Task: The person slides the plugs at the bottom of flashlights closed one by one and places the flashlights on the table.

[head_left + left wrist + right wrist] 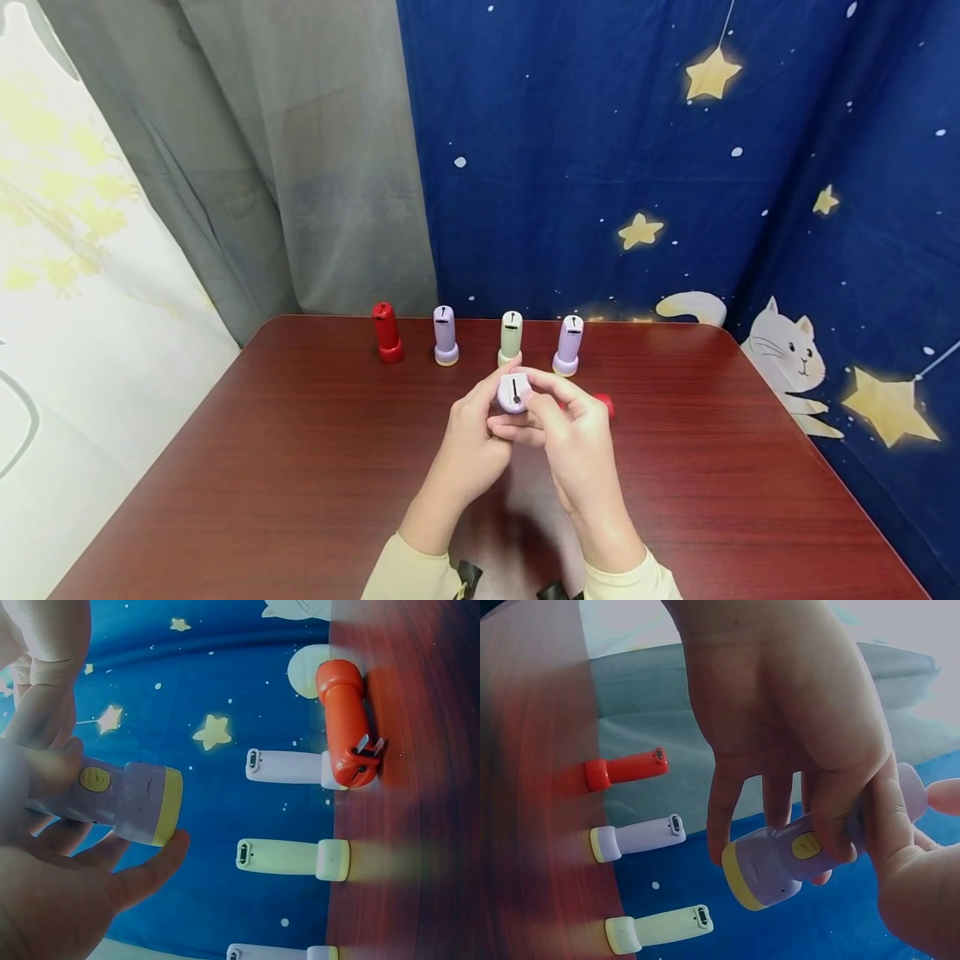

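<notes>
A lilac flashlight (513,392) is held up in both hands over the table, its slotted tail end facing the head camera. The left hand (472,429) holds it from the left, fingers spread along the barrel and the yellow-rimmed head. On its other side the right hand (577,433) grips near the tail, thumb against the end face. In the left wrist view the held flashlight (112,795) shows a yellow round button. The right wrist view shows the left hand (795,697) across the barrel and part of the right hand (930,892) at the tail.
Along the back edge stand a red flashlight (387,333), a lilac one (446,336), a pale green one (512,333) and another lilac one (569,343). Another red flashlight (346,724) lies on the table (300,467) at the right, metal prongs sticking out.
</notes>
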### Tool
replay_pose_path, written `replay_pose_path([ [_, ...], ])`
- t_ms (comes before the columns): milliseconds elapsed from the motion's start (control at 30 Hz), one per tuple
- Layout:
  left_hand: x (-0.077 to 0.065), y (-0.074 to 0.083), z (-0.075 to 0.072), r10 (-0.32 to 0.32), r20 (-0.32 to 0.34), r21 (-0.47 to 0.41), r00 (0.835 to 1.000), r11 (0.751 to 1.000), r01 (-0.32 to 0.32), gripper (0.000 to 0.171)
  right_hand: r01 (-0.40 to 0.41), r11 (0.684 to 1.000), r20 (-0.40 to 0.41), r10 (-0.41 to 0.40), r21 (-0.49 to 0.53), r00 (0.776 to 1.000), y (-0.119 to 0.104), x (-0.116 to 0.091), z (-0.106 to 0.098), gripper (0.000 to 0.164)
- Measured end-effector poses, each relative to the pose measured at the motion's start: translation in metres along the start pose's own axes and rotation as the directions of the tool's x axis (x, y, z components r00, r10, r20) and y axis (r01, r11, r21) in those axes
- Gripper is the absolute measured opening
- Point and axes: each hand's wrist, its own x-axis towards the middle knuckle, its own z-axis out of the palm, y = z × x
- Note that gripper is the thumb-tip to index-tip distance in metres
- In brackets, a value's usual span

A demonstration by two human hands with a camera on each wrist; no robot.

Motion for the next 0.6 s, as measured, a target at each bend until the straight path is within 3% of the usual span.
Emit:
replay_pose_path([
  [600,-0.0005,-0.0022,0.0047,-0.006,0.004,-0.001,1.000,1.000,0.006,0.066,-0.029,0.999,0.010,0.029,-0.020,1.000,0.0013,0.0008,-0.0043,0.033],
])
